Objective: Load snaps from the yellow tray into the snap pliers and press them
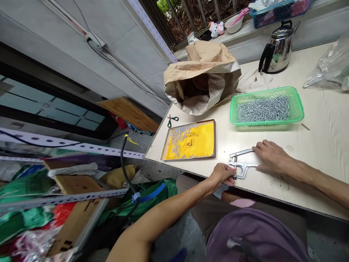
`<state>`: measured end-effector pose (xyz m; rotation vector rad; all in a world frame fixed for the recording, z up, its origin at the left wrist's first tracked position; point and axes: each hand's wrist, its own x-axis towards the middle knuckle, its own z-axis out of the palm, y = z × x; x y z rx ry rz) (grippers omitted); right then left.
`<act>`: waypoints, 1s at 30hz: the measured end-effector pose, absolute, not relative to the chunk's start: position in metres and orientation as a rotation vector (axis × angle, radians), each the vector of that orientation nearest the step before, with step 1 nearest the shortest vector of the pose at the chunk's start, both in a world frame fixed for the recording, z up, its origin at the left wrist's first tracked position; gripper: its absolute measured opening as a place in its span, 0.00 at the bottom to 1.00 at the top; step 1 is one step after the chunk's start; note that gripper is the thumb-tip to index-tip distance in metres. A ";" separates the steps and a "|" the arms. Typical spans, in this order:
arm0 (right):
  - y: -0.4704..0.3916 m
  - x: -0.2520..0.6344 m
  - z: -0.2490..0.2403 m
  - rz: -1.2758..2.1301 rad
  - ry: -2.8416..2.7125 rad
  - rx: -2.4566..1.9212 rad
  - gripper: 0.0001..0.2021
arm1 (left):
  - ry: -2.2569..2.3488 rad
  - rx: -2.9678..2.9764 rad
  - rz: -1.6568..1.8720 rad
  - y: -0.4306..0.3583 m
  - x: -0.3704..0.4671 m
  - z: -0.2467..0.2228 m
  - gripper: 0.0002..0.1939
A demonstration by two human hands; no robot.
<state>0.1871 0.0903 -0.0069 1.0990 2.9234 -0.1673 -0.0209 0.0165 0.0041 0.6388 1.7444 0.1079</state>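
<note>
Silver snap-fastener pliers [242,163] lie over the table's front edge, their jaws toward the left and their handles spread. My right hand [271,156] is closed around the handle ends. At the jaw end, the fingers of my left hand [224,174] are pinched together by a small red and black part. Whatever is between those fingertips is too small to make out. A shallow tray [203,140] with a yellow bottom is left of the pliers, holding loose small metal pieces. Behind my right hand stands a green plastic basket [297,112] filled with small silvery metal pieces.
A large open brown paper sack [201,69] stands behind the tray. Small scissors [172,120] lie at the table's left edge. A steel kettle [279,49] and a clear plastic bag [331,69] are at the back right. Metal shelving [81,198] with bags stands left.
</note>
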 end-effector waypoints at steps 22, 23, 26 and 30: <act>0.054 0.188 -0.024 -0.140 3.059 1.210 0.08 | 1.416 2.410 -0.088 0.045 0.011 -0.009 0.09; 0.052 0.188 -0.026 -0.147 3.075 1.206 0.10 | 1.414 2.416 -0.091 0.044 0.012 -0.010 0.09; 0.052 0.189 -0.029 -0.193 3.099 1.193 0.10 | 1.399 2.445 -0.067 0.046 0.011 -0.013 0.11; 0.066 0.196 -0.026 -0.199 3.091 1.206 0.06 | 1.469 2.462 0.078 0.043 0.010 -0.021 0.13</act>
